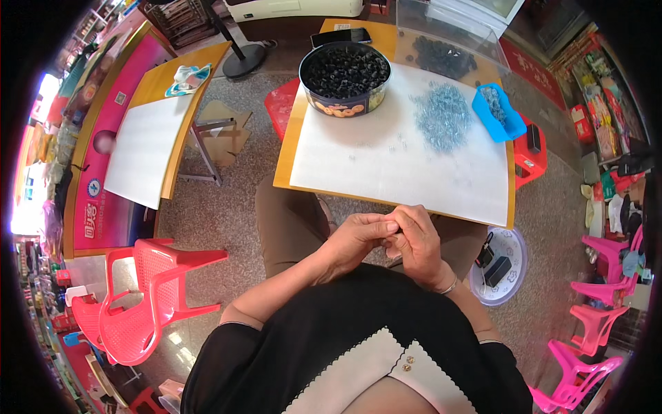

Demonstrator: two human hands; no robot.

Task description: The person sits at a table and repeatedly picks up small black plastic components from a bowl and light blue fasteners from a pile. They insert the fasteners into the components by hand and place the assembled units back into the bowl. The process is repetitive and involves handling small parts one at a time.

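Observation:
My left hand [362,234] and my right hand [418,243] meet just off the front edge of the table, fingertips pinched together. Something small and dark seems to sit between them, mostly hidden by the fingers. Beyond them a white sheet [358,162] covers the wooden table. A round tub [353,107] full of small black pieces [345,69] stands on its far left. To the tub's right lies a spread pile of tiny clear, bluish pieces [441,117]. More of these fill a blue tray [509,130] at the right edge.
Behind the sheet are a black phone [341,37] and loose black pieces [443,58] beside a clear plastic box [476,34]. A red stool [531,155] stands right; a white basin [518,272] sits below. Left are a pink chair [141,303] and another table [148,148].

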